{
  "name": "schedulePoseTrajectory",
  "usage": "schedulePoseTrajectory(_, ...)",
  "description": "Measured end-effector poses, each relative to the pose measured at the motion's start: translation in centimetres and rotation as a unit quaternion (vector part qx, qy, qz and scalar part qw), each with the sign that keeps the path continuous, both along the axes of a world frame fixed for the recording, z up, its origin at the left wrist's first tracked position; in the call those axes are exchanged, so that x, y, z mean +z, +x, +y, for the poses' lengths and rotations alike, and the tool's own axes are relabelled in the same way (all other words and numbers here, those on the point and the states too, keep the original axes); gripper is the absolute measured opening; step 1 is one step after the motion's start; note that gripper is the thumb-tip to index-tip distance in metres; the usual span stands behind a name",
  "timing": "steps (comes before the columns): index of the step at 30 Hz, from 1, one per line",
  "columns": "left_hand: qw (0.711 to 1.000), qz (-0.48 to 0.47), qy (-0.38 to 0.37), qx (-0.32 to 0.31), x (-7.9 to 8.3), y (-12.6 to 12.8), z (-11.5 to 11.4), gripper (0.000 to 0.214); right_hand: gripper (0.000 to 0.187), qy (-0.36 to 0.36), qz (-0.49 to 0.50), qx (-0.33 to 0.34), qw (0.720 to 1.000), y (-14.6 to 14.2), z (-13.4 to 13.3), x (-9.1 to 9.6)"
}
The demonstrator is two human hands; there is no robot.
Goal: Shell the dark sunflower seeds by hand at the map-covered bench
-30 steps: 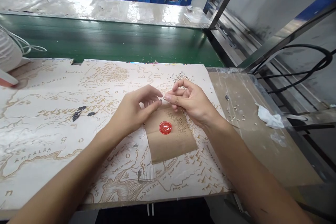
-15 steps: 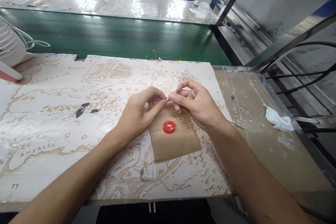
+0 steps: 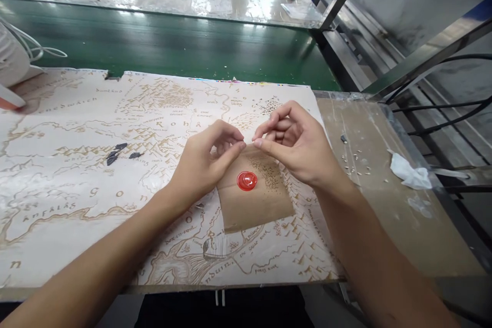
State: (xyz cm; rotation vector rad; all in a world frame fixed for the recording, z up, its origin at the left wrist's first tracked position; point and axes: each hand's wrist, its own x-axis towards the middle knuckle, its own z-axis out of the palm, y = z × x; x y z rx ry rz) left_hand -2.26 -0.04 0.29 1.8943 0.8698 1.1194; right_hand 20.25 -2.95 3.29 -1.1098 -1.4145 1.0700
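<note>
My left hand (image 3: 207, 159) is closed in a pinch of thumb and index finger, above the far edge of a square of brown cardboard (image 3: 257, 215). Facing it, a small gap away, my right hand (image 3: 302, 148) pinches too, its other fingers curled. Whatever sits between the fingertips of either hand is too small to make out. Below them on the cardboard lies a shiny red disc (image 3: 247, 181), beside scattered tiny brown bits (image 3: 271, 177). Beyond my right hand, a patch of small pale and dark pieces (image 3: 269, 105) is spread on the map-printed sheet (image 3: 115, 236).
Dark flakes (image 3: 121, 154) lie left on the sheet. At right, brown board (image 3: 384, 225) carries pale bits and a crumpled white tissue (image 3: 410, 171). A white fan-like device (image 3: 11, 56) stands far left. Behind runs a green belt (image 3: 154, 36); a metal frame (image 3: 418, 46) rises at right.
My fingertips, close together around a tiny pale piece before, have moved apart. My right hand has shifted slightly right. The whole view has tilted a little.
</note>
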Motion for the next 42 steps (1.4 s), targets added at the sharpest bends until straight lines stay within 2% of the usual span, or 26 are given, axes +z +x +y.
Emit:
schedulePoseTrajectory(7, 0.998, -0.026, -0.047, 0.015, -0.5, -0.2, 0.4, 0.007, 0.021, 0.018, -0.159, 0.119, 0.98, 1.7, -2.3, 2.6)
schedulePoseTrajectory(11, 0.999, -0.013, -0.046, 0.01, -0.5, -0.2, 0.2, 0.005, 0.014, 0.019, -0.253, 0.164, 0.953, 1.3, -2.6, 2.9)
schedulePoseTrajectory(16, 0.999, 0.006, -0.041, 0.007, -0.3, -0.2, 0.2, 0.006, 0.02, 0.04, -0.305, 0.184, 0.934, 1.1, -2.6, 2.8)
schedulePoseTrajectory(22, 0.999, 0.012, -0.038, 0.012, -0.4, -0.2, 0.5, 0.005, 0.027, 0.065, -0.283, 0.215, 0.933, 0.9, -2.6, 3.1)
schedulePoseTrajectory(32, 0.999, 0.016, -0.039, 0.012, -0.4, -0.3, 0.5, 0.006, 0.028, 0.069, -0.295, 0.21, 0.929, 0.7, -2.9, 3.2)
schedulePoseTrajectory(35, 0.999, 0.016, -0.039, 0.014, -0.4, -0.3, 0.5, 0.005, 0.025, 0.049, -0.316, 0.175, 0.931, 1.3, -2.7, 3.4)
schedulePoseTrajectory(38, 0.999, 0.016, -0.047, 0.013, -0.5, -0.2, 0.6, 0.007, 0.022, 0.03, -0.344, 0.133, 0.929, 2.1, -2.1, 3.0)
schedulePoseTrajectory(42, 0.998, 0.009, -0.065, 0.008, -0.7, -0.2, 0.5, 0.014, 0.022, 0.014, -0.344, 0.138, 0.928, 2.3, -1.4, 1.9)
